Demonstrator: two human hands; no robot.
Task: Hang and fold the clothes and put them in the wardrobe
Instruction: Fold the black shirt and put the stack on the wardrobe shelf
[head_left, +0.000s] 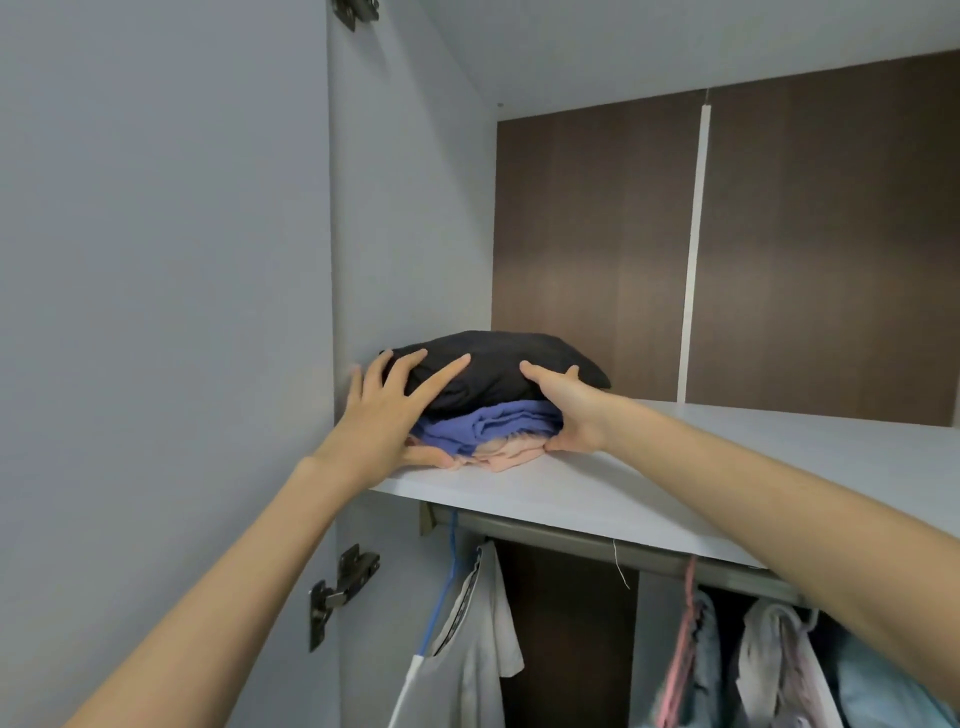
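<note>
Left hand (395, 410) and right hand (566, 410) clamp the folded stack (493, 382) at its ends, centre frame. Its long axis runs crosswise on the shelf (675, 467).

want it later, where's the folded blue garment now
Head view: the blue garment is the middle of the stack at the wardrobe shelf's left end, under the black garment, over the peach garment, between left hand and right hand.

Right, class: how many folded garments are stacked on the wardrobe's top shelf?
3: a folded black garment on top, a folded blue garment in the middle, a folded peach garment at the bottom. Thinner ones may be hidden within the stack.
</note>
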